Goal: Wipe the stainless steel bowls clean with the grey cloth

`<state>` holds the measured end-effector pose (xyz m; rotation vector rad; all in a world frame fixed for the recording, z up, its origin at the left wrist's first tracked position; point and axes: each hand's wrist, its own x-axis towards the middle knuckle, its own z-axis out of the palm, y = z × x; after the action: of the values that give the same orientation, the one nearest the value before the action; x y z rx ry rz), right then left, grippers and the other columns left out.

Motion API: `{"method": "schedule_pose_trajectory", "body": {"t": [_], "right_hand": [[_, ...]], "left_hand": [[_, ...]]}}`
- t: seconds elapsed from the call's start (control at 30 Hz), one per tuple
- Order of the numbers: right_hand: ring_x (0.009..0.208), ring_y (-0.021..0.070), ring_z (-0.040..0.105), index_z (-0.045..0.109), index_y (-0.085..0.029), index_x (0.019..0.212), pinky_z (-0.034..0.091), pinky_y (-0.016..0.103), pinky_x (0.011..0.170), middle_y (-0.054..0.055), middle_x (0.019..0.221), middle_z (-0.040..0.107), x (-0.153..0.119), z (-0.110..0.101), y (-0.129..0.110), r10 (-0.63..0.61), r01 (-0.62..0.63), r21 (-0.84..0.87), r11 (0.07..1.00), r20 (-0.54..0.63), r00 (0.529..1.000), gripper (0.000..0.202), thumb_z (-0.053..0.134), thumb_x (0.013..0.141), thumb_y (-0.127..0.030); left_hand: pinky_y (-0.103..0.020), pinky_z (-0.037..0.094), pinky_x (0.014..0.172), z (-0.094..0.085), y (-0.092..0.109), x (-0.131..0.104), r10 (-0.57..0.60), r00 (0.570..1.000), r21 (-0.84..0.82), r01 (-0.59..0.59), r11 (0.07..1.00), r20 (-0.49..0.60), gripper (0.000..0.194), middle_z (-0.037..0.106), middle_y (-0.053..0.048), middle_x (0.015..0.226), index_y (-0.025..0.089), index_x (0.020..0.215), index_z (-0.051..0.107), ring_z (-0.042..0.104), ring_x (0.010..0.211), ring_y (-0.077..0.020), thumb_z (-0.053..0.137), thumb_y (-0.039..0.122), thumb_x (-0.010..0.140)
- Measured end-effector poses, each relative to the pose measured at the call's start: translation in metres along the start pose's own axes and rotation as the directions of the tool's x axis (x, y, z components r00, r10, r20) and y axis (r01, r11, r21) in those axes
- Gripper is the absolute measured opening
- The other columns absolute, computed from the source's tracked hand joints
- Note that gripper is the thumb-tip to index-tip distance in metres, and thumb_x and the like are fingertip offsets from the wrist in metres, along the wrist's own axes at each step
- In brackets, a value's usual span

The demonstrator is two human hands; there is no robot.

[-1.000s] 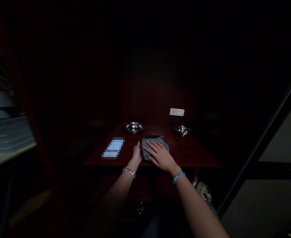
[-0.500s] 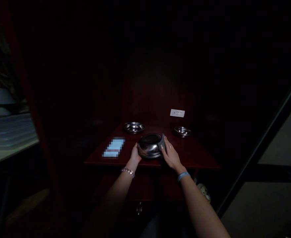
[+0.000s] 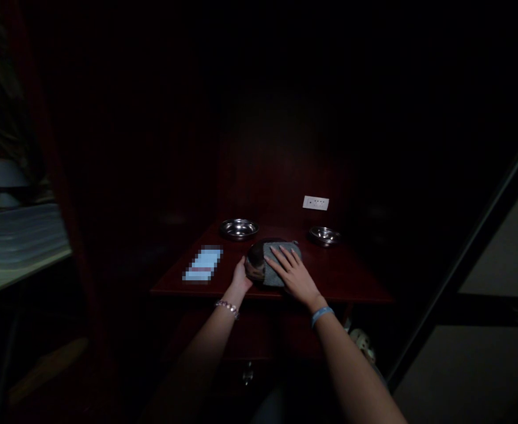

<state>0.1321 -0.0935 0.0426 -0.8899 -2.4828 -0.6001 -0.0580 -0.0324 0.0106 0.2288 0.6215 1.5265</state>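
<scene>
A shiny metal bowl (image 3: 255, 255) is upside down near the front edge of the table. My left hand (image 3: 241, 278) grips its left side, the thumb near the rim and the fingers mostly hidden beneath. Over the right half of the base lies a grey cloth (image 3: 274, 278). My right hand (image 3: 295, 275) presses flat on this cloth, fingers stretched out and slightly apart. The cloth hides much of the bowl's top and right side.
Two metal bowls stand upright farther back, one at the left (image 3: 238, 229) and one at the right (image 3: 324, 236). A pixelated bright phone-like screen (image 3: 203, 264) lies left on the dark red table (image 3: 351, 277). A white socket plate (image 3: 316, 203) is on the back wall.
My right hand has moved with the cloth from the bowl's right side onto its upturned base, and the cloth is now spread out. My left hand keeps its hold.
</scene>
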Motion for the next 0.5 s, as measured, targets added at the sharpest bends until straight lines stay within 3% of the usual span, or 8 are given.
{"method": "schedule_pose_trajectory", "body": {"t": [0.07,0.17,0.3,0.37,0.43,0.5], "right_hand": [[0.16,0.0354,0.012,0.032,-0.032,0.162,0.023,0.063,0.126,0.006,0.173,0.019,0.005,0.0,-0.002,0.067,-0.07,-0.043,0.997,-0.057,0.996,0.079,0.055,0.09,-0.007],[0.161,0.0345,0.008,0.036,-0.033,0.16,0.023,0.064,0.125,0.004,0.172,0.022,0.008,-0.004,-0.001,0.168,-0.171,-0.007,0.985,-0.154,0.974,0.076,0.048,0.091,-0.004],[0.159,0.0271,0.02,0.04,-0.029,0.158,0.028,0.054,0.127,0.003,0.169,0.032,0.006,-0.008,0.007,0.351,-0.278,0.267,0.923,-0.283,0.893,0.077,0.044,0.085,-0.003],[0.153,0.0244,0.035,0.044,-0.024,0.156,0.032,0.049,0.125,0.006,0.164,0.041,0.006,-0.007,0.01,0.484,-0.278,0.487,0.828,-0.368,0.794,0.075,0.042,0.083,-0.006],[0.144,0.0248,0.049,0.048,-0.017,0.151,0.037,0.047,0.122,0.011,0.154,0.054,0.008,-0.005,0.012,0.644,-0.259,0.674,0.692,-0.413,0.644,0.066,0.042,0.086,-0.012],[0.132,0.0262,0.059,0.053,-0.013,0.145,0.042,0.047,0.116,0.015,0.142,0.063,0.012,-0.001,0.012,0.787,-0.259,0.798,0.544,-0.379,0.486,0.056,0.045,0.09,-0.023]], "left_hand": [[-0.033,0.06,0.084,0.002,-0.002,-0.002,0.022,0.999,0.049,-0.024,0.999,0.039,0.029,0.077,-0.006,0.083,0.015,0.101,0.071,0.076,0.08,-0.019,0.043,0.024,0.101],[-0.031,0.059,0.078,0.003,-0.007,-0.006,0.092,0.988,0.142,-0.109,0.984,0.121,0.028,0.076,-0.004,0.077,0.017,0.103,0.071,0.073,0.072,-0.0179,0.048,0.032,0.1],[-0.029,0.052,0.058,0.001,-0.014,-0.011,0.151,0.942,0.36,-0.258,0.897,0.299,0.062,0.069,-0.005,0.062,0.016,0.102,0.071,0.064,0.052,-0.0177,0.034,0.065,0.099],[-0.026,0.046,0.051,-0.001,-0.017,-0.013,0.152,0.92,0.501,-0.329,0.801,0.36,0.072,0.061,-0.004,0.051,0.017,0.089,0.07,0.057,0.044,-0.0157,0.028,0.076,0.094],[-0.024,0.042,0.049,-0.002,-0.02,-0.013,0.201,0.888,0.573,-0.425,0.7,0.413,0.071,0.054,-0.002,0.046,0.02,0.074,0.064,0.053,0.042,-0.0135,0.029,0.08,0.091],[-0.024,0.043,0.05,-0.003,-0.022,-0.013,0.281,0.844,0.576,-0.521,0.629,0.456,0.068,0.05,0.001,0.046,0.021,0.067,0.058,0.052,0.043,-0.0121,0.037,0.083,0.087]]}}
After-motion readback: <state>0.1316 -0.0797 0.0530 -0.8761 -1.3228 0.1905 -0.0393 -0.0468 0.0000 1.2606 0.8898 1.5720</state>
